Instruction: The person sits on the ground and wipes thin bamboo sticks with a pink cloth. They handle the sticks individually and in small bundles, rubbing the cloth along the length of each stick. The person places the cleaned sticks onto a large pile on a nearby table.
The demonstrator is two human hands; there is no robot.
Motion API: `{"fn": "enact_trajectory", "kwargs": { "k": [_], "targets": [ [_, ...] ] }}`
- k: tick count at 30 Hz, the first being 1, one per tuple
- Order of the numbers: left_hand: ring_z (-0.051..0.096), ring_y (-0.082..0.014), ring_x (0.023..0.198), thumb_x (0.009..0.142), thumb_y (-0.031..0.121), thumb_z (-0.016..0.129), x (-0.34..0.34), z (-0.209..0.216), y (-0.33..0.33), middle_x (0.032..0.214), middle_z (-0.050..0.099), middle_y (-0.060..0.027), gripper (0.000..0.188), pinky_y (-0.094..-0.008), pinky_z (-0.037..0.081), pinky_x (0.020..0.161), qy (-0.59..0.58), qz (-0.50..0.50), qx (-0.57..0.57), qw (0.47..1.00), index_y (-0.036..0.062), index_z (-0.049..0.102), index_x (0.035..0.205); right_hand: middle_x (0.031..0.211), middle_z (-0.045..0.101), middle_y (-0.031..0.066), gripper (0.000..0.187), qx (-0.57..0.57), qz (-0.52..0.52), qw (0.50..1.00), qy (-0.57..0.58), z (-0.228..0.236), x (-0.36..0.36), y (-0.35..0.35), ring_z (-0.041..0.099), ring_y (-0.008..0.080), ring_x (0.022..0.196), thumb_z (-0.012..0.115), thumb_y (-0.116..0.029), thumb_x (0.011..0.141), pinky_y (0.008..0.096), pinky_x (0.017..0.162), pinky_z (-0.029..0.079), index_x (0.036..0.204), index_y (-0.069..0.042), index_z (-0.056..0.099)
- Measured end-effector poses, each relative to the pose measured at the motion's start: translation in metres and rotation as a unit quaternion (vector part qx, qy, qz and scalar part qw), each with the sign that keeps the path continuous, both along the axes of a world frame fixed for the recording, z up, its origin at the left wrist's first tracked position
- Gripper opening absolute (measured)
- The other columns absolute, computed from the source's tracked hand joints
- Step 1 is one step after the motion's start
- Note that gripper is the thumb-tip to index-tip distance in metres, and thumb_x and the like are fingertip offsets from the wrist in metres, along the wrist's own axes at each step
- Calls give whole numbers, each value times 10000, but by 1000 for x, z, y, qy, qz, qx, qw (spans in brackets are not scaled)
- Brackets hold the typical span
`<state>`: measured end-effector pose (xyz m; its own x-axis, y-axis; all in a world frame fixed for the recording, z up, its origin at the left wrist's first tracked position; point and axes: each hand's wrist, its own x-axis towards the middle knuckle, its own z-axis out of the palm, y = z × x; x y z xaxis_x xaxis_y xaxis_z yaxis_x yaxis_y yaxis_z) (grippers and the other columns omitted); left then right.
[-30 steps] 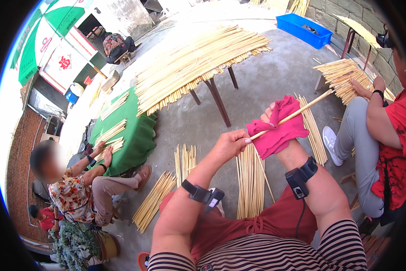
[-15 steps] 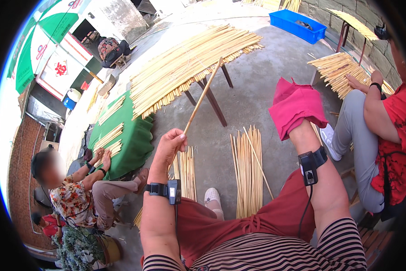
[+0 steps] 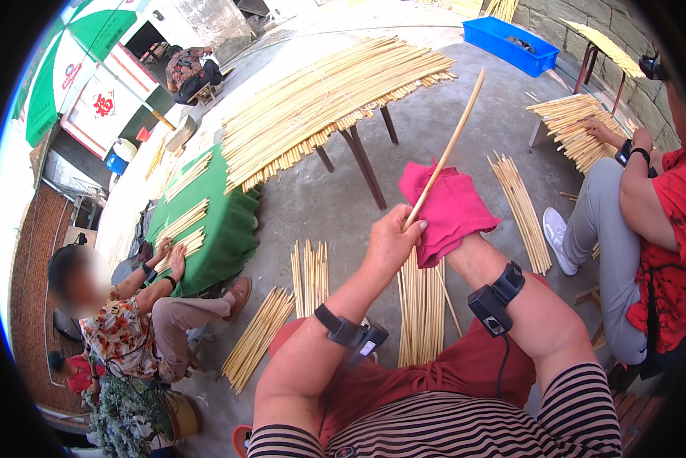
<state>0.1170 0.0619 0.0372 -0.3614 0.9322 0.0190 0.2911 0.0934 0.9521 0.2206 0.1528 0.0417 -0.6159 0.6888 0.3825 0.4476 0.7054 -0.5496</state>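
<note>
Thumb and fingers of the left hand (image 3: 395, 231) pinch a pale stick (image 3: 459, 131) near its lower end. Stick slants up and rightward, crossing in front of a pink cloth (image 3: 465, 204). Cloth drapes over the right hand (spread or clenched under there, I cannot tell); only the right wrist (image 3: 467, 258) and forearm show below it. Contact between stick and cloth: unclear from here.

Nearest on the grey floor (image 3: 351, 237), a bundle of sticks (image 3: 417, 313); two more bundles lie left of it, another to the right. Ahead, a table (image 3: 364, 164) bears a broad layer of sticks (image 3: 335, 99).

Left side: a seated co-worker (image 3: 122, 332), flowered shirt, both hands at sticks on a green cloth (image 3: 232, 233). Right side: a second co-worker (image 3: 667, 282), red top, one hand at a low stack of sticks (image 3: 568, 126). Farther off, a blue tub (image 3: 499, 46) near a stone wall (image 3: 610, 30).
</note>
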Motion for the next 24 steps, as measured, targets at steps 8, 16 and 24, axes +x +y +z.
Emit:
{"fn": "enact_trajectory", "kwargs": {
  "k": [8, 16, 24],
  "targets": [
    [555, -63, 592, 880, 51, 643, -10, 15, -3, 681, 602, 2, 51, -227, 436, 529, 54, 40, 79, 995, 13, 609, 888, 841, 628, 117, 228, -243, 70, 945, 206, 17, -8, -14, 621, 232, 682, 631, -231, 802, 348, 568, 474, 948, -61, 592],
    [655, -287, 676, 906, 237, 595, -45, 20, 1, 791, 663, -147, 280, -408, 500, 615, 164, 36, -36, 985, 34, 520, 1084, 1011, 642, 71, 181, -592, 135, 704, 369, 28, -3, -14, 623, 155, 867, 619, -196, 874, 308, 674, 504, 1006, -71, 612],
    [646, -405, 805, 905, 193, 543, -12, 20, -11, 890, 661, -199, 325, -499, 498, 658, 374, -28, -32, 926, 63, 371, 1149, 980, 635, 87, 194, -561, 60, 700, 438, 4, -8, -14, 611, 169, 843, 591, -195, 934, 313, 746, 529, 1043, -36, 608]
  ]
}}
